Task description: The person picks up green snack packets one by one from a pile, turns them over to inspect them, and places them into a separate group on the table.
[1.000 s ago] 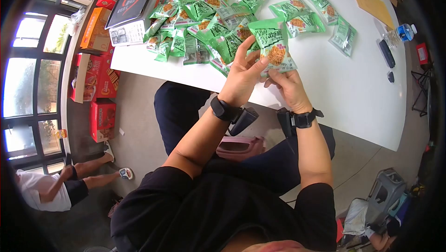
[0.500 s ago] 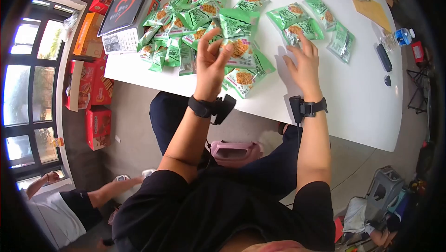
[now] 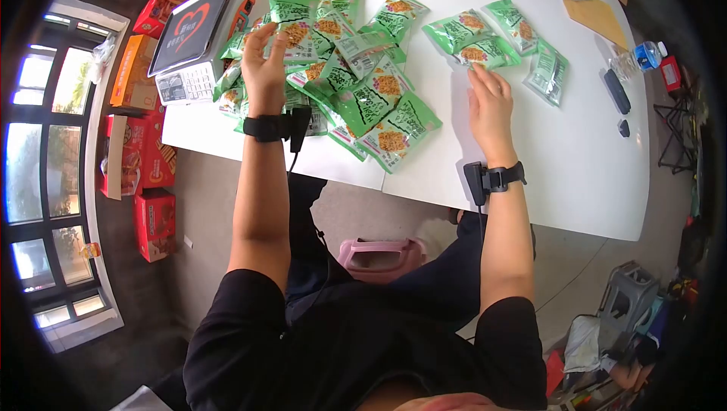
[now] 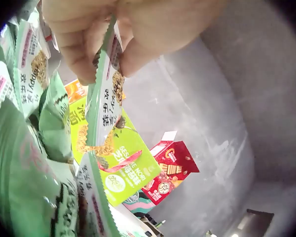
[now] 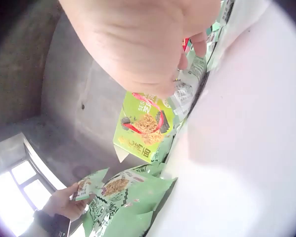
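Note:
My left hand [image 3: 263, 70] is over the left side of a heap of green snack packets [image 3: 390, 104]. It pinches one green and white packet [image 4: 106, 94] by the edge between thumb and fingers, and noodle pictures show on its front. At the right, my right hand [image 3: 491, 112] is held over the table with fingers extended and nothing gripped. Its fingertips are right at the lower edge of a packet [image 3: 488, 49] in a small separate group. In the right wrist view, that hand's fingers overlap a silvery packet back [image 5: 186, 91].
A scale-like device with a dark screen [image 3: 193, 29] stands left of the heap. A lime-green box [image 4: 130, 163] is at the table's far edge. To the right lie a water bottle [image 3: 647, 55], a black object [image 3: 616, 91] and a brown envelope [image 3: 591, 14]. Red boxes [image 3: 155, 222] sit on the floor.
Both hands were at one packet; the right hand let go and moved right to the separate group. My left hand carried the packet left over the heap. The lime-green box came into view.

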Motion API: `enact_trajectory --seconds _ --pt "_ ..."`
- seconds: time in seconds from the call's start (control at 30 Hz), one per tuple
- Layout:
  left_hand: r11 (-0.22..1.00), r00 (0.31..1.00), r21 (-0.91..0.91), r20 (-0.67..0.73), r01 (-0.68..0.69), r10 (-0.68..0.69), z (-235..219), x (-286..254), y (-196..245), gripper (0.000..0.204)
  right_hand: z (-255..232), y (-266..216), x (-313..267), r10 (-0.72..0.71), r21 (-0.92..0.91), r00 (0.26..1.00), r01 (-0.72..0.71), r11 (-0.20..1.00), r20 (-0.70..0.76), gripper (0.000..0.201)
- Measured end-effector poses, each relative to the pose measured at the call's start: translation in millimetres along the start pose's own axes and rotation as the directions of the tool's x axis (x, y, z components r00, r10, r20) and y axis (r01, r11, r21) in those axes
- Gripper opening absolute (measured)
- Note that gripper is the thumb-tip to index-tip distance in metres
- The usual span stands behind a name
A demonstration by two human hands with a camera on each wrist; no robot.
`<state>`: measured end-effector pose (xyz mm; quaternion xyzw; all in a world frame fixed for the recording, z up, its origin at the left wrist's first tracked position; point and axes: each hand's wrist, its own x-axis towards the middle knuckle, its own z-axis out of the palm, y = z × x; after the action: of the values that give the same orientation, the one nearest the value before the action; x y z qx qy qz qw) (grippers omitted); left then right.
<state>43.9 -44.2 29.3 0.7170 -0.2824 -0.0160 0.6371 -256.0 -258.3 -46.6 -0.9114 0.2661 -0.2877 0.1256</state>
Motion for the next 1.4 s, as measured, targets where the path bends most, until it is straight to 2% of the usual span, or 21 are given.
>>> enact_trajectory --seconds 0.07,0.1,0.17,0.27,0.3,0.37,0.47,0.5,0.57,0.6,0.63,0.67,0.7,0.77,0.9,1.0,1.07,1.1,1.17,1.33,1.4 --pt "0.998 0.999 0.057 -0.039 -0.003 0.005 -4 9 -13 0.035 -5 1 4 -0.02 0.128 0.986 0.041 0.991 -0.165 0.031" --pt "0.998 0.999 0.056 -0.039 -0.004 0.007 -3 8 -14 0.035 -11 -2 5 -0.02 0.128 0.986 0.042 0.991 -0.167 0.031" --pt "0.969 0.991 0.239 -0.101 -0.065 0.092 -2 4 -13 0.034 -21 -10 5 0.081 0.258 0.944 0.005 0.966 -0.32 0.025" --pt "0.919 0.967 0.386 -0.191 -0.084 0.168 3 -16 13 0.034 -28 -4 2 0.228 0.421 0.899 -0.055 0.905 -0.373 0.019" --pt "0.919 0.967 0.385 -0.19 -0.085 0.169 5 -22 22 0.034 -31 -2 0 0.324 0.532 0.867 -0.084 0.843 -0.378 0.018" --pt "0.943 0.966 0.281 -0.133 -0.178 0.222 9 -36 36 0.033 -44 -1 0 0.347 0.541 0.852 -0.091 0.836 -0.392 0.016" --pt "0.946 0.959 0.208 -0.084 -0.248 0.27 21 -61 52 0.03 -55 6 -4 0.558 0.818 0.785 -0.12 0.562 -0.268 0.015" --pt "0.95 0.958 0.156 -0.05 -0.271 0.282 25 -71 58 0.029 -58 10 -7 0.56 0.817 0.783 -0.12 0.564 -0.271 0.015" --pt "0.971 0.972 0.061 -0.023 -0.232 0.234 34 -91 64 0.027 -62 16 -13 0.681 0.952 0.729 -0.155 0.263 -0.07 0.017" --pt "0.981 0.981 0.0 0.004 -0.196 0.196 38 -99 64 0.027 -65 19 -15 0.683 0.952 0.727 -0.155 0.265 -0.072 0.017" --pt "0.986 0.987 -0.059 0.032 -0.159 0.161 42 -108 64 0.026 -67 21 -16 0.691 0.982 0.723 -0.136 0.128 0.009 0.018" --pt "0.976 0.994 -0.208 0.084 -0.058 0.077 47 -118 67 0.026 -68 22 -17 0.687 0.993 0.721 -0.114 -0.013 0.092 0.019" --pt "0.97 0.989 -0.233 0.108 -0.074 0.101 53 -125 59 0.028 -68 25 -18 0.688 0.993 0.72 -0.115 -0.015 0.094 0.019" --pt "0.967 0.976 -0.239 0.215 0.086 -0.034 66 -145 63 0.033 -66 28 -21 0.634 0.979 0.748 -0.123 -0.161 0.198 0.02" --pt "0.936 0.879 -0.169 0.426 0.31 -0.214 94 -177 66 0.052 -56 23 -26 0.561 0.946 0.775 -0.144 -0.289 0.29 0.018" --pt "0.951 0.852 -0.107 0.481 0.291 -0.207 108 -190 69 0.051 -52 9 -28 0.421 0.863 0.81 -0.192 -0.467 0.408 0.018" --pt "0.862 0.791 -0.24 0.557 0.446 -0.254 115 -195 70 0.049 -47 1 -31 0.386 0.836 0.804 -0.231 -0.498 0.452 0.017" --pt "0.863 0.791 -0.239 0.557 0.445 -0.254 115 -195 72 0.049 -46 -2 -32 0.368 0.827 0.801 -0.258 -0.5 0.472 0.017" --pt "0.74 0.678 -0.248 0.643 0.625 -0.356 114 -196 77 0.044 -45 -8 -32 0.351 0.837 0.811 -0.28 -0.471 0.468 0.018" --pt "0.728 0.688 -0.265 0.624 0.632 -0.371 112 -206 75 0.037 -62 -28 -25 0.387 0.857 0.784 -0.338 -0.388 0.485 0.025" --pt "0.709 0.687 -0.282 0.62 0.646 -0.379 111 -209 75 0.036 -66 -32 -25 0.299 0.827 0.777 -0.475 -0.299 0.554 0.025"
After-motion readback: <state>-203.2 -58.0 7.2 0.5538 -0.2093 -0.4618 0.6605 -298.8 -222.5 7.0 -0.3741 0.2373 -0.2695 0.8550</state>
